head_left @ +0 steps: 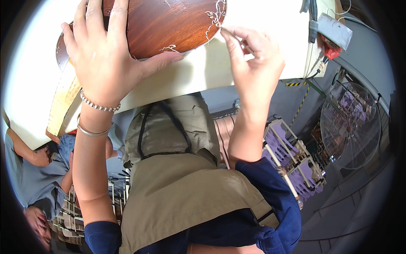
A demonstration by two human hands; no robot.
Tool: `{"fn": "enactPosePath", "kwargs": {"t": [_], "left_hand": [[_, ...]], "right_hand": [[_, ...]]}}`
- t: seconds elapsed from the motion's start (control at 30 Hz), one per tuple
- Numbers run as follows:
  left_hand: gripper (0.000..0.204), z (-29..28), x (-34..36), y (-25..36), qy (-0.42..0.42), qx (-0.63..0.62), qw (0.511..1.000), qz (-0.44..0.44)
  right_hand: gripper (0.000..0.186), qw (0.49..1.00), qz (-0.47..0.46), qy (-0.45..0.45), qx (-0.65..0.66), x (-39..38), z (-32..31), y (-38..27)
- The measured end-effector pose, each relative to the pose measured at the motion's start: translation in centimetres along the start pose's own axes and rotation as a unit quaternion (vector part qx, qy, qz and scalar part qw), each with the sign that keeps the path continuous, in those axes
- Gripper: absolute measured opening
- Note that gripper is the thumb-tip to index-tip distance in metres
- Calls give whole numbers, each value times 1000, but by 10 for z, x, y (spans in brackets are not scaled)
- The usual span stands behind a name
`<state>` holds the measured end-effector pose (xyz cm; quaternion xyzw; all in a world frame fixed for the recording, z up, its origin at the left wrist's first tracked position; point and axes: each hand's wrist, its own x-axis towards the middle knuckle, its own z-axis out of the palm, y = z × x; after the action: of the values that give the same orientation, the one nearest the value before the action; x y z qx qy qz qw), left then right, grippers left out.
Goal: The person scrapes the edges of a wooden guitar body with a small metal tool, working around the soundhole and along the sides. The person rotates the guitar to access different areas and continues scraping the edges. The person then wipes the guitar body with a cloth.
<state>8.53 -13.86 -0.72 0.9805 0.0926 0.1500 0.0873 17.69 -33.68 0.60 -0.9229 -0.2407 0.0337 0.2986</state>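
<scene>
A glossy reddish-brown wooden instrument body (169,23), guitar-like in outline, lies on the white worktop (186,76); its far part is cut off by the picture's top edge. My left hand (103,55) rests flat across it with fingers spread, the thumb along the near rim. At the rim's right side, my right hand (258,53) pinches a thin, narrow tool (237,37), its tip touching the edge; the exact kind is unclear. Pale curly shavings (215,17) cling to the wood by that tip, and a smaller curl (170,47) lies near my left thumb.
A yellowish wooden strip (63,101) lies on the worktop at left. Cables and a grey metal box (334,30) are at the far right corner. A caged fan (350,125) and a rack with purple parts (292,156) stand at right. Another person (38,169) is at lower left.
</scene>
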Motion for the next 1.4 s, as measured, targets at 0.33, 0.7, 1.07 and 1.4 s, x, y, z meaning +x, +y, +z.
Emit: {"fn": "enactPosePath", "kwargs": {"t": [0.33,0.7,1.07,1.4], "left_hand": [[125,0,-4,3,-77,130,988,-6],[121,7,-2,0,-35,102,994,32],[109,11,-3,-9,5,133,990,38],[120,-1,-8,-9,7,1,1000,-5]], "right_hand": [[12,985,102,-51,127,-21,2,-7],[13,995,73,51,-51,-28,11,-17],[13,974,157,50,154,-21,16,-12],[13,928,149,8,342,-50,10,-22]]}}
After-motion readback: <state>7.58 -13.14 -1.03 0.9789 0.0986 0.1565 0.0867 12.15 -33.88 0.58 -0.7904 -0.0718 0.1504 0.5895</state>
